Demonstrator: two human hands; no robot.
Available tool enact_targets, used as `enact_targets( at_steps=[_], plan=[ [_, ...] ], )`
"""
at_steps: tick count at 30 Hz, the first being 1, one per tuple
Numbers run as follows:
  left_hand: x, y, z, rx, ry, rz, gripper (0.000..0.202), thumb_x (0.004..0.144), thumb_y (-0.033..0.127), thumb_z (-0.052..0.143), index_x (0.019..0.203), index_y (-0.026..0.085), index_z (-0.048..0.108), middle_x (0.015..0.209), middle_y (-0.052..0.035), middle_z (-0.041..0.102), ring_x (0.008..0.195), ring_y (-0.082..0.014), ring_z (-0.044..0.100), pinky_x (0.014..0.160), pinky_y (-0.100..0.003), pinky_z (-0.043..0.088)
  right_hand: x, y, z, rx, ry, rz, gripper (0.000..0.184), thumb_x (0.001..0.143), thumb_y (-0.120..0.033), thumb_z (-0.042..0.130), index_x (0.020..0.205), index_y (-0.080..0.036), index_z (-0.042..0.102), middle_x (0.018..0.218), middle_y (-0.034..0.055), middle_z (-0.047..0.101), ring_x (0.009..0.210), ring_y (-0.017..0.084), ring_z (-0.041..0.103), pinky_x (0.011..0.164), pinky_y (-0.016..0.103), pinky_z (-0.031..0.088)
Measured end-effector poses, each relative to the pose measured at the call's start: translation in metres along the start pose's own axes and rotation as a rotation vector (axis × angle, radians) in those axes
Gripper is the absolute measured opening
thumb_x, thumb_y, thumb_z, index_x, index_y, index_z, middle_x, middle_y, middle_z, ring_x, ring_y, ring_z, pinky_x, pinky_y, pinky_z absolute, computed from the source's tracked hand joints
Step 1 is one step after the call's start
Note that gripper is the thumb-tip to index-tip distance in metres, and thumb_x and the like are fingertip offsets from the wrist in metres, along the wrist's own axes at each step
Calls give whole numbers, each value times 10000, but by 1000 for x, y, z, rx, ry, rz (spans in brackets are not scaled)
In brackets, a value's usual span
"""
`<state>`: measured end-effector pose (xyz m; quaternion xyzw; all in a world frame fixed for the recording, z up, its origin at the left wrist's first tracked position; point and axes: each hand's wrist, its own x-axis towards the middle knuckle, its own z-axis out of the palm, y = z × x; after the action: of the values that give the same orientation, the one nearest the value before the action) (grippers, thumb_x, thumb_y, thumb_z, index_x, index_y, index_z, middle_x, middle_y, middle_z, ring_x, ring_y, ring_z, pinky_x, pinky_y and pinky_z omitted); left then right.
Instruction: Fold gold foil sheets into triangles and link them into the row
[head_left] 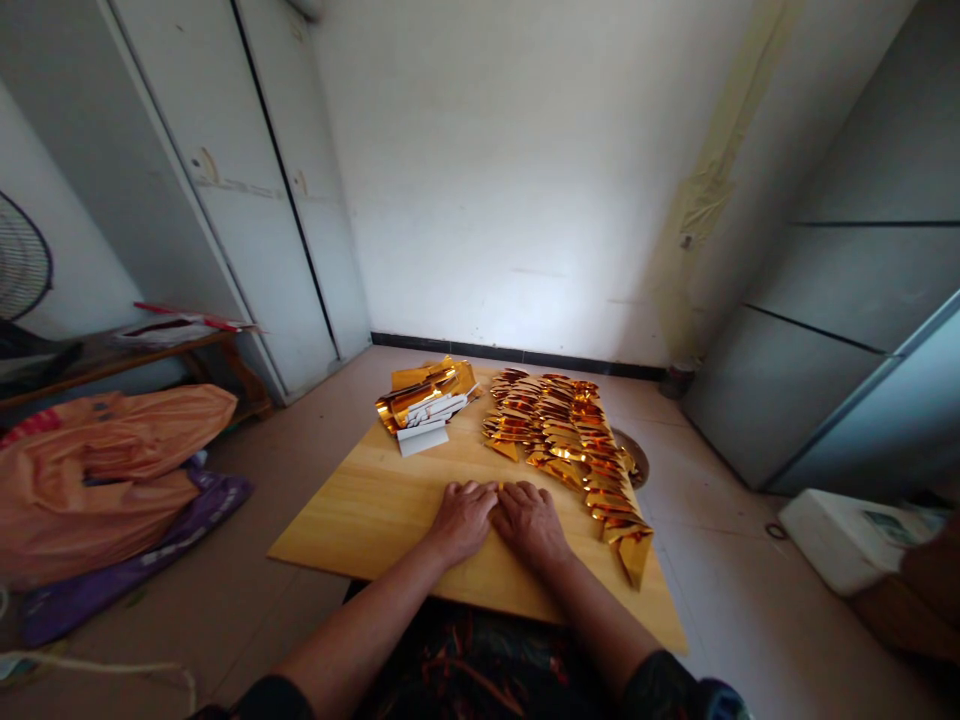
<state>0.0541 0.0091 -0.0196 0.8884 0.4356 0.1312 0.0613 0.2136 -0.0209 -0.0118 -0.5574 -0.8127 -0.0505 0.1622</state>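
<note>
My left hand (463,520) and my right hand (529,520) meet over the middle of the wooden board (352,515), fingers curled and thumbs close together. Between the fingertips shows a small glint of gold foil paper (500,487); most of it is hidden under the hands. To the right lie rows of folded gold foil pieces (555,430), overlapping and reaching down to the board's right edge. Beyond my left hand are loose gold foil sheets (427,385) with white-backed papers (435,410) and a folded white card (422,438) on them.
A round brown container (637,460) shows partly behind the board's right edge. On the floor at left are an orange bag (112,470) and a purple bag (142,560). A white box (840,540) stands at right, below a grey fridge (825,300). Cabinets (225,200) line the left.
</note>
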Motion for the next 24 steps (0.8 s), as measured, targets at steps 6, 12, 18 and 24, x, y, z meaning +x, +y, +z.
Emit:
enact_targets(
  at_steps=[6,12,18,24],
  plan=[
    [1,2,0,-4,-16,-36,457,771,79,416,1180,243,539,1346,-33,523,1140,-234,484,900,-423,355,-3,4,3,-12,-6,26,254,904,-327,490,1119,-250,600,1182,52,623,1053,203,517,847,339,354],
    [2,6,-5,5,-34,-67,360,760,92,410,1042,241,575,1358,-13,509,1123,-240,484,885,-434,362,-12,11,-2,-2,-39,37,293,886,-338,510,1162,-272,582,1228,39,602,1064,209,503,863,353,338],
    [1,7,-5,-15,-29,-85,340,757,91,410,1017,236,572,1352,-16,513,1116,-238,494,878,-430,361,-20,14,-2,-6,-51,31,322,888,-344,508,1198,-275,563,1258,34,588,1093,216,488,886,370,324],
    [1,8,-2,-26,-23,-112,400,763,93,417,1109,240,554,1322,-37,540,1136,-224,490,897,-419,354,-26,13,-2,-48,-45,45,325,898,-343,491,1208,-275,559,1251,47,587,1089,215,490,882,372,330]
  ],
)
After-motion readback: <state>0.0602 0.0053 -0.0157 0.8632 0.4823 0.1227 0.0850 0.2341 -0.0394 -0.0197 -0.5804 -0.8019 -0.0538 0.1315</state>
